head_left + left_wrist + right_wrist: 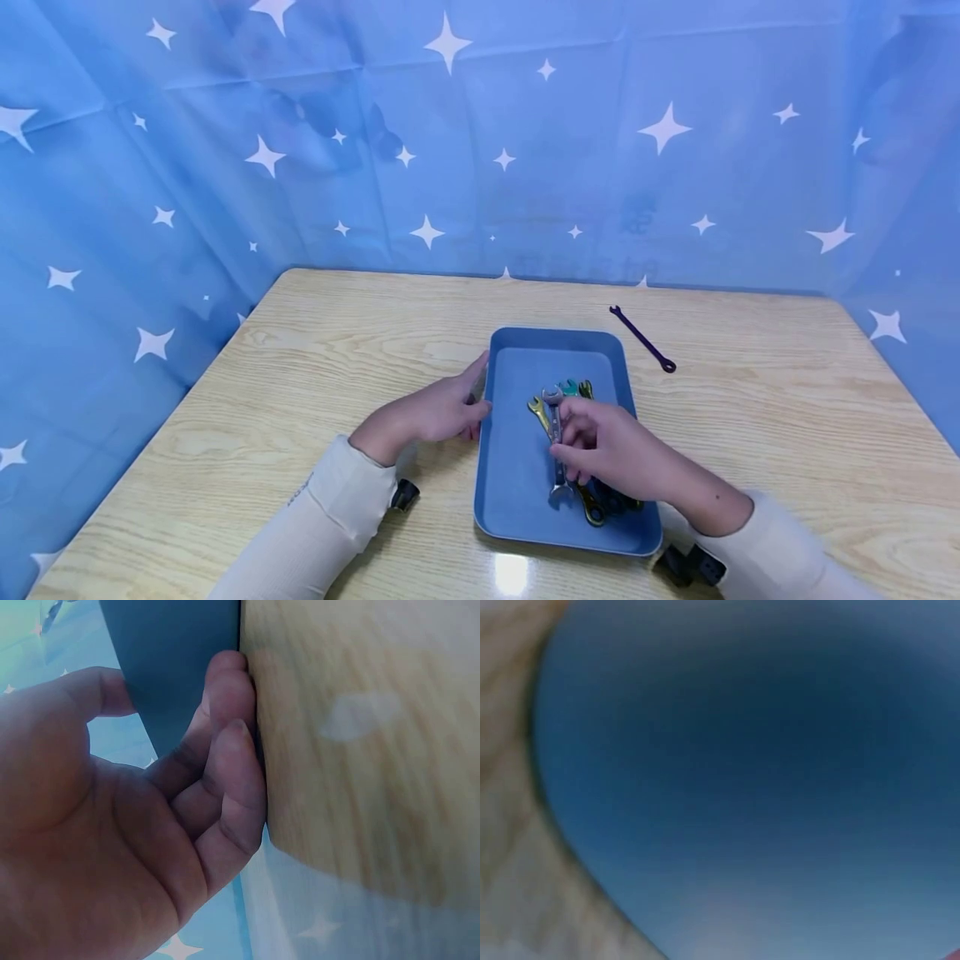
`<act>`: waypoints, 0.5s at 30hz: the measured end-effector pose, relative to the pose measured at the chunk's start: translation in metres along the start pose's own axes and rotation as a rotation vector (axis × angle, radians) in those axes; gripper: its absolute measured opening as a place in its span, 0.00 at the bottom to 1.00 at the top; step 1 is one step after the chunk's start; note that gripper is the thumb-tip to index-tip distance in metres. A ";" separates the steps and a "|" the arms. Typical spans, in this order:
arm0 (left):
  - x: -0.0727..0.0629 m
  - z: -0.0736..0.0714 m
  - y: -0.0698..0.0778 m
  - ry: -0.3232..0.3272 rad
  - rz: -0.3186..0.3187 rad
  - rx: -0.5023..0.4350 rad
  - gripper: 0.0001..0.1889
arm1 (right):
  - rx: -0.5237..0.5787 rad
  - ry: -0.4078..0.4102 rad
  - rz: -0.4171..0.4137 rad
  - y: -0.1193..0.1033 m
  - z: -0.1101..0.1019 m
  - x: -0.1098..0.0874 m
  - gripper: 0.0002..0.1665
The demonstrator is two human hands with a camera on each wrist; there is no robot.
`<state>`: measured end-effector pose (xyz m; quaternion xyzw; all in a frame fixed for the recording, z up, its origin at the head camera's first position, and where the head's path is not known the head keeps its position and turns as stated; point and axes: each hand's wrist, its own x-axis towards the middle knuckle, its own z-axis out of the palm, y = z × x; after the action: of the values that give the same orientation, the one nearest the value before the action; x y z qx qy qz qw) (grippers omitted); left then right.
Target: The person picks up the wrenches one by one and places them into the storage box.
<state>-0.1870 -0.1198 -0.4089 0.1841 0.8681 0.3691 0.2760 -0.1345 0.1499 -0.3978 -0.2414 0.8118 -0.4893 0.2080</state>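
A blue tray (517, 500) lies on the table with several wrenches in its right half. My left hand (442, 408) holds the tray's left wall, thumb at the rim and fingers low against the outside; the left wrist view shows the curled fingers (240, 780) close to the tabletop. Over the tray, my right hand (618, 446) pinches a silver open-ended wrench (557, 425) near its middle. A gold wrench (537, 407) is just left of it, and a teal wrench (570, 387) shows behind. Darker wrenches (594, 510) are partly hidden under the right hand.
A dark purple combination wrench (642, 339) lies on the wooden table (360, 333) beyond the tray's right side. A blue star-patterned cloth (465, 183) hangs behind the table and at its sides. The right wrist view holds mostly blurred tray wall (742, 825).
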 end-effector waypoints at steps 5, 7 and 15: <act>0.000 0.000 0.000 -0.002 0.004 -0.006 0.42 | 0.030 -0.035 -0.002 0.003 0.002 0.001 0.13; 0.000 0.000 0.001 0.000 0.006 -0.012 0.42 | 0.036 -0.046 0.000 0.004 0.003 0.001 0.14; 0.000 0.001 0.001 0.010 0.013 -0.019 0.42 | 0.066 -0.091 0.040 0.005 0.005 0.002 0.19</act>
<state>-0.1867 -0.1191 -0.4089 0.1855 0.8647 0.3800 0.2710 -0.1345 0.1471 -0.4045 -0.2400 0.7897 -0.5000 0.2621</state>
